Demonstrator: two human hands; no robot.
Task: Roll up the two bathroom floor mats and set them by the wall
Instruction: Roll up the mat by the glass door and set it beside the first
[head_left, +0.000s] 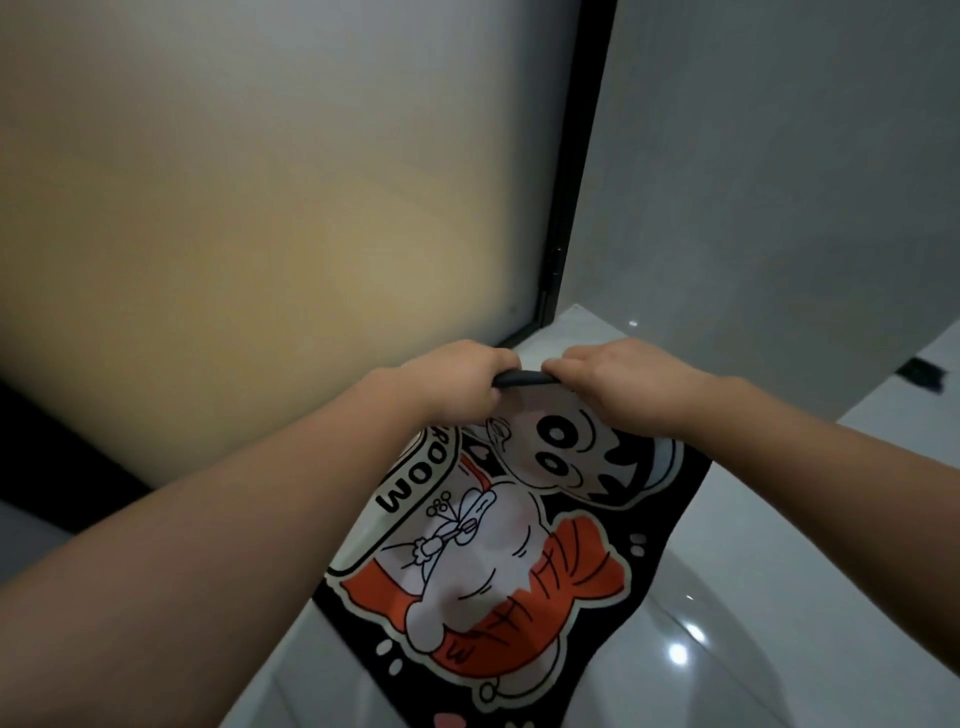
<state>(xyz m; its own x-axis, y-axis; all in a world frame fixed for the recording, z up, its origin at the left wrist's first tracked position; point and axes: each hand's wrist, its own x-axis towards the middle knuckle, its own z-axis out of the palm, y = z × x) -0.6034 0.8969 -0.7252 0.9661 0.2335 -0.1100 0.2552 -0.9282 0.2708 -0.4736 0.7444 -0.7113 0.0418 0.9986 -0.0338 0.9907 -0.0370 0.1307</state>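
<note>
Lying printed side up on the glossy pale grey tiled floor (779, 597), the black floor mat with a white and orange cartoon figure and lettering (498, 545) stretches from the near edge of the view away to where both hands meet on its far end; that end is turned over into a thin dark curl (519, 378), so the first turn of the roll looks just begun, and most of the mat is still flat. The left hand (452, 379) and the right hand (618, 379) sit just beside each other, knuckles up, fingers curled shut over that curl with the thumbs hidden beneath. The mat bends tightly at the curl without kinking, so it is probably thin, soft and light, perhaps with a grippier backing, though that is a guess. Hands this close together at the middle could let the outer corners lag and the roll go cone-shaped; spreading them toward the edges would likely keep it even. Beyond the hands stand a frosted panel in a black frame (571, 208) and the plain grey wall (779, 182). No second mat is in view
</note>
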